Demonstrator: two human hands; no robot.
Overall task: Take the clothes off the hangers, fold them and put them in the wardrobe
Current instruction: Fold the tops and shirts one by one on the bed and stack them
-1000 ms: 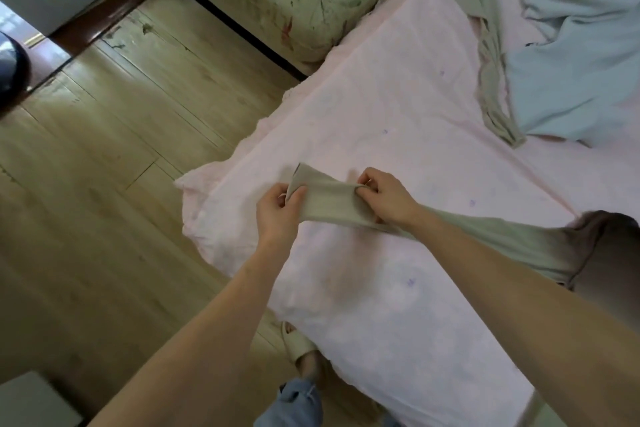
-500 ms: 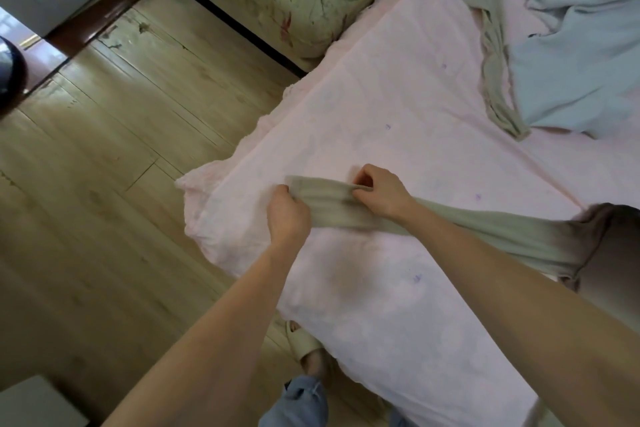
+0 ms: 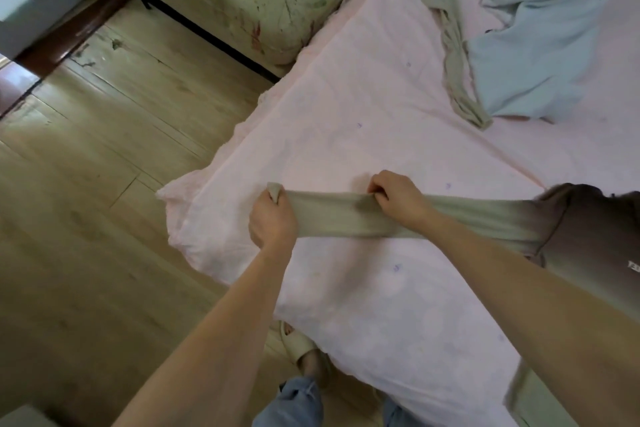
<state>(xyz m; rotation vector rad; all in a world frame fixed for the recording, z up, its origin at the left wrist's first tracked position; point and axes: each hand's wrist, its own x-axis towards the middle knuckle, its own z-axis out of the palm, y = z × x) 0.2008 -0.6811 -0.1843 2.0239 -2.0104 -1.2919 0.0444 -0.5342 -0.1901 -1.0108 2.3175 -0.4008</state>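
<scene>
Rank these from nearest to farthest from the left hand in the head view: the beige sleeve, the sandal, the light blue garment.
1. Beige sleeve: gripped by the left hand.
2. Sandal: on the floor, below the hand.
3. Light blue garment: far upper right, on the bed.

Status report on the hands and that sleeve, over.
Left hand grips the sleeve end, right hand pinches mid-sleeve. Olive sleeve pulled taut above the pink bedsheet. Light blue garment heaped further up the bed, well apart.
</scene>
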